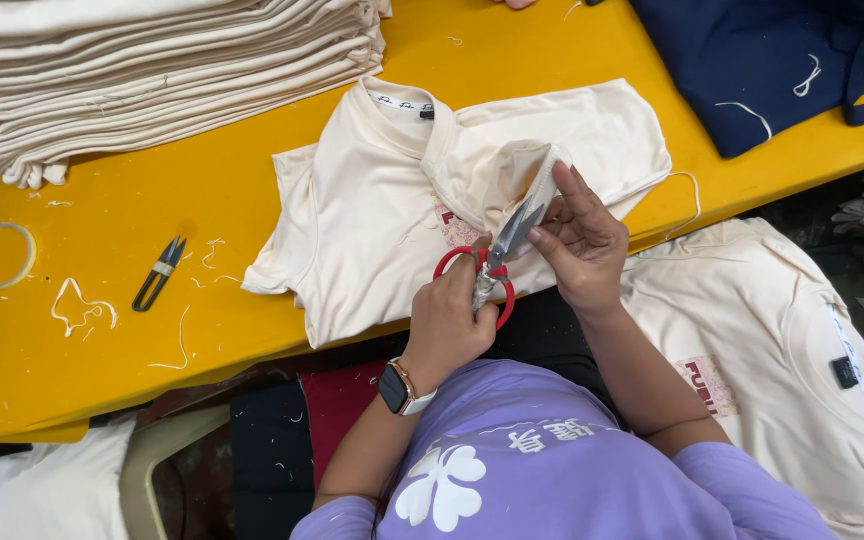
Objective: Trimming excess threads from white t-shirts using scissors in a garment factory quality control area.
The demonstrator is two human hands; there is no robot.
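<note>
A cream T-shirt (372,210) lies crumpled on the yellow table (132,200), hanging over its near edge. My left hand (449,320), with a watch on its wrist, grips red-handled scissors (497,265) whose blades point up toward a raised fold of the shirt. My right hand (580,243) pinches that fold at the shirt's hem or sleeve edge, right beside the blade tips. Both hands meet just in front of the table's near edge, above my purple top.
A tall stack of folded cream garments (152,70) fills the far left. Black thread snips (159,272), a clear tape roll (0,255) and white thread scraps (80,308) lie on the left. A navy garment (762,60) lies far right; another cream shirt (782,370) hangs lower right.
</note>
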